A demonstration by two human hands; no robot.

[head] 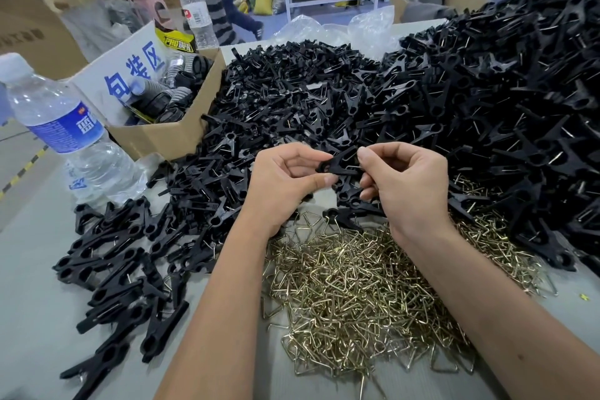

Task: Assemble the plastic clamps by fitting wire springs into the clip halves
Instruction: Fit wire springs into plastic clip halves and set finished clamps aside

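Taking the heap of brass wire springs [357, 295] on the table [35, 269] as the landmark: far to its left stands a water bottle [65, 130], with a cardboard box [168, 130] of dark parts behind it. Just left of the springs lies a loose row of black clips [120, 273], which look like finished clamps set aside. Directly above the springs, the left hand [282, 182] pinches the ring end of a black clamp [337, 162] between thumb and forefinger, fingers curled round it. The right hand [406, 182] pinches the other end of the same clamp, its fingers bent in on it; a glint of wire shows there, though whether the spring is fully seated cannot be told. Behind and right of the springs rises a large mound of black clip pieces [470, 91]. Judging by that mound and the many unused springs, most of the job remains.
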